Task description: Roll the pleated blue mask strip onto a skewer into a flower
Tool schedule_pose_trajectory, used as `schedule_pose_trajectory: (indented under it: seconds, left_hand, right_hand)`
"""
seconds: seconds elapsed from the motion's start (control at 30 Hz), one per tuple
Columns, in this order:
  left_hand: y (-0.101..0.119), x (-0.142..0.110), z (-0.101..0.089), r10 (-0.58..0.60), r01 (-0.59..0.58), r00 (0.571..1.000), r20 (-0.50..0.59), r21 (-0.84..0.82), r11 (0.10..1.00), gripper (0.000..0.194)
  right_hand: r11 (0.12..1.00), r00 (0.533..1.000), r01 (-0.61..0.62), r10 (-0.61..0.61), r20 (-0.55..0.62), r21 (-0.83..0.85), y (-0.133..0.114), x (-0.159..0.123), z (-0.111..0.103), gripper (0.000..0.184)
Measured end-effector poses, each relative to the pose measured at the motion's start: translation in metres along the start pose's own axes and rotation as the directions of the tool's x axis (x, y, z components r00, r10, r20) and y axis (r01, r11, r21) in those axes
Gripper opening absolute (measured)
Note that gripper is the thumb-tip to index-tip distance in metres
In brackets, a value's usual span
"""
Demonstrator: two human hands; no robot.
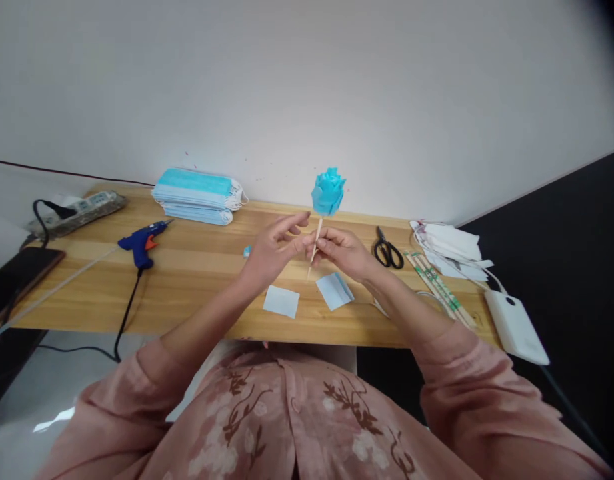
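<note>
A blue handmade flower (329,192) stands on top of a thin wooden stick (315,245), held nearly upright above the table. Pinched between the thumb and fingers of my right hand (344,250) is the middle of that stick. My left hand (277,243) is beside it with fingers stretched out and apart, its thumb tip close to the stick; whether it touches is hard to tell. Below my hands lie two pale blue cut squares, a left square (281,302) and a folded-edged right square (335,291). A small blue scrap (247,251) sits near my left wrist.
A stack of blue face masks (197,195) is at the back left. A blue glue gun (143,244) with a cord and a power strip (81,212) lie further left. Right of my hands are black-handled scissors (387,252), wrapped chopsticks (441,287), white material (449,243) and a white device (517,325).
</note>
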State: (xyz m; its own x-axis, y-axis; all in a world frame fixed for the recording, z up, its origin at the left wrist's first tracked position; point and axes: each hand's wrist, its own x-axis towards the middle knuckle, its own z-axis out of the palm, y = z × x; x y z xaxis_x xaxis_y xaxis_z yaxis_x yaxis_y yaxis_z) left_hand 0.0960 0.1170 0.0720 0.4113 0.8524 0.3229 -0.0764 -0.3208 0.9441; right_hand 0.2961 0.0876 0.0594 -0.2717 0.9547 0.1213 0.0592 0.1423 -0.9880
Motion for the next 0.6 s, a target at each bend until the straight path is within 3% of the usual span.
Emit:
schedule_pose_trajectory:
  seconds: [0.2, 0.4, 0.6]
  left_hand:
    - [0.019, 0.007, 0.006, -0.142, 0.178, 0.976, 0.164, -0.232, 0.956, 0.057]
    - [0.016, 0.012, 0.001, -0.095, 0.111, 0.993, 0.075, -0.235, 0.966, 0.05]
    - [0.014, 0.011, -0.006, -0.09, 0.138, 0.987, 0.132, -0.429, 0.893, 0.045]
  right_hand:
    - [0.994, 0.99, -0.032, 0.017, 0.137, 0.102, -0.005, -0.006, 0.016, 0.039]
    - [0.99, 0.986, -0.048, 0.025, 0.165, 0.135, -0.011, -0.008, 0.022, 0.034]
    - [0.984, 0.981, -0.065, 0.032, 0.193, 0.166, -0.011, -0.01, 0.026, 0.035]
